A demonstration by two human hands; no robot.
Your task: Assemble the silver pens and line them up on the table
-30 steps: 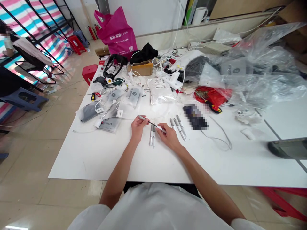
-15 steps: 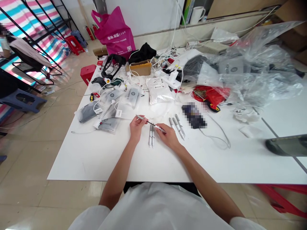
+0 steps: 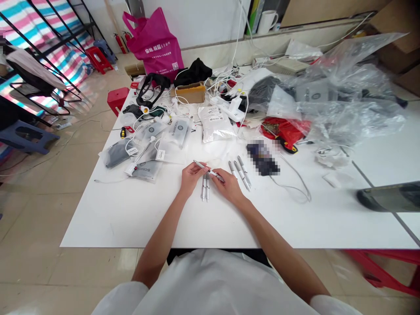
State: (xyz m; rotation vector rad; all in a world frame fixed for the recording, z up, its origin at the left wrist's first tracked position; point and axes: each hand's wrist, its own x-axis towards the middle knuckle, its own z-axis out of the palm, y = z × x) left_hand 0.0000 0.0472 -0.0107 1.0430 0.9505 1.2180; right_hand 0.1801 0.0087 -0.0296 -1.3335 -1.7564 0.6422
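My left hand (image 3: pixel 191 177) pinches the upper-left part of a silver-white pen (image 3: pixel 217 176). The fingers of my right hand (image 3: pixel 229 186) are closed on the pen's other end, so it slants down to the right between both hands. Under and between the hands, two pens (image 3: pixel 205 192) lie side by side on the white table (image 3: pixel 210 227). Three more pens (image 3: pixel 241 175) lie slanted just right of my right hand.
Grey packets (image 3: pixel 147 170) and cables lie at the left. Behind the hands is a white plastic parcel (image 3: pixel 215 124). A pixelated dark object (image 3: pixel 262 158) with a cable, clear plastic bags (image 3: pixel 354 105) and a dark cylinder (image 3: pixel 390 197) are at the right.
The two pen parts, earlier apart with a thin dark rod showing between them, are now together. My left hand has moved closer to my right hand. The view has shifted slightly.
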